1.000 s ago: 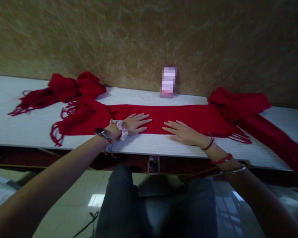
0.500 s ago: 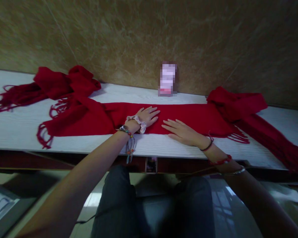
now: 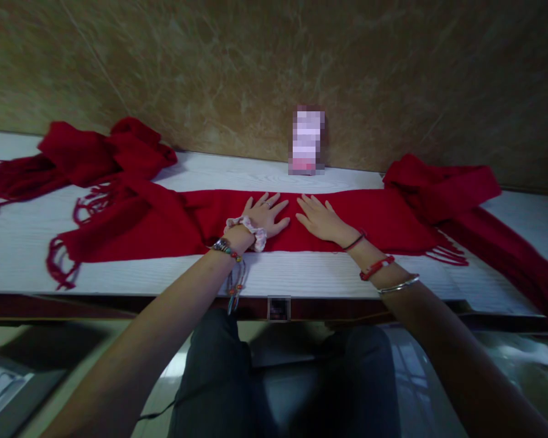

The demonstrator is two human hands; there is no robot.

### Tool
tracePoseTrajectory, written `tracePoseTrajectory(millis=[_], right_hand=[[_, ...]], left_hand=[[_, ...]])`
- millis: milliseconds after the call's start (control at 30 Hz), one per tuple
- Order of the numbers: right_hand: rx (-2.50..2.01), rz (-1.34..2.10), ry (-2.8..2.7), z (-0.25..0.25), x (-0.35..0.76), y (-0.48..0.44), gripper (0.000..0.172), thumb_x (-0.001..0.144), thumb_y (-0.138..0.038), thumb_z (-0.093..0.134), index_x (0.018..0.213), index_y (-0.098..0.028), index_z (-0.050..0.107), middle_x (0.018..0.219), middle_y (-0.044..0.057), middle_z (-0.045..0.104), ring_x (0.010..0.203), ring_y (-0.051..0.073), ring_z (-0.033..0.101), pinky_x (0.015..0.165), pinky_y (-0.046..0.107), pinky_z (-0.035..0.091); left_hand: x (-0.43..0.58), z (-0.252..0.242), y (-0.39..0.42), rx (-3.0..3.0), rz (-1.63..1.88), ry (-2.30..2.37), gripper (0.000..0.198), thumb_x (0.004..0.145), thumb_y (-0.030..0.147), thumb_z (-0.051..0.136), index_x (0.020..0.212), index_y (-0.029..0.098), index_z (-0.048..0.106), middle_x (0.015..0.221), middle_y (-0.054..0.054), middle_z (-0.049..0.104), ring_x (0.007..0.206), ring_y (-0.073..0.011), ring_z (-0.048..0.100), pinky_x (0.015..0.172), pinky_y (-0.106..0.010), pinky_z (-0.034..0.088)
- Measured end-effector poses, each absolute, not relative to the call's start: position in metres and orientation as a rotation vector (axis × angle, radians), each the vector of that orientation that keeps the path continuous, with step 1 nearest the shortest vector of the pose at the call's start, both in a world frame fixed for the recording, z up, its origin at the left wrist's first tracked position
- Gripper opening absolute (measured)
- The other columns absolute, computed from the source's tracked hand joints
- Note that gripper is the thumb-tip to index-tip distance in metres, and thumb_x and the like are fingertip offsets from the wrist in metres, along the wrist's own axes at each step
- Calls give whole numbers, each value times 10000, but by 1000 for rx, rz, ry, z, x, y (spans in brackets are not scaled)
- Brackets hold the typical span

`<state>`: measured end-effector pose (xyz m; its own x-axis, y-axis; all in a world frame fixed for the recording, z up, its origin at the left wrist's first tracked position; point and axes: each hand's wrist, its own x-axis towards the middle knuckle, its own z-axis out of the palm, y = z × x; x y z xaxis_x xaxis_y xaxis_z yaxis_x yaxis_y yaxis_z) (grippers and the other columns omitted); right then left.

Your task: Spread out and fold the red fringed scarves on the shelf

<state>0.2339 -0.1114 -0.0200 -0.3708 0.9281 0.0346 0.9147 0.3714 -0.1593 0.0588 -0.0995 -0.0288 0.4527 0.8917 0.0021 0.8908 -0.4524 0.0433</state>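
Note:
A red scarf [image 3: 369,213] with fringed ends lies stretched across the white tabletop [image 3: 301,274]. Its middle is flat, while both ends are bunched or folded over, the left one in a loose heap and the right one twisted with its fringe toward the front edge. Flat on the middle of the cloth rests my left hand [image 3: 263,216], fingers spread, a scrunchie and beaded bracelet at the wrist. My right hand [image 3: 322,220] lies just to its right, palm down on the same cloth with fingers extended. Neither hand grips the fabric.
A blurred-out pinkish upright item [image 3: 306,143] stands behind the scarf, against the brown marbled wall [image 3: 237,73]. The table's dark front edge [image 3: 119,304] runs above my knees. At the lower left is a grey object [image 3: 31,389] with papers or similar in it.
My right hand has moved up from the scarf's near edge and further onto the cloth, closer to the left hand. My left hand stays on the scarf. The view has shifted slightly.

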Motion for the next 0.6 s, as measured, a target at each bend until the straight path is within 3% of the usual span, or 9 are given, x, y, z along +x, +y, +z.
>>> tracePoseTrajectory(millis=[200,600], right_hand=[[-1762,149,-2522,-22,238,-118,495,912,-328,268,1379,-164,279,1459,87,218,1327,279,177,1045,527,185],[-1888,99,-2430,-23,238,-117,531,908,-391,258,1379,-149,286,1455,112,229,1317,310,189,1040,498,199]], left_hand=[[55,-29,-97,2492,23,1803,661,828,628,239,1388,275,248,1466,-27,166,1322,-339,133,1019,-579,160],[48,-30,-95,2261,93,2089,580,863,536,212,1375,273,286,1465,-36,175,1328,-325,119,1024,-557,164]])
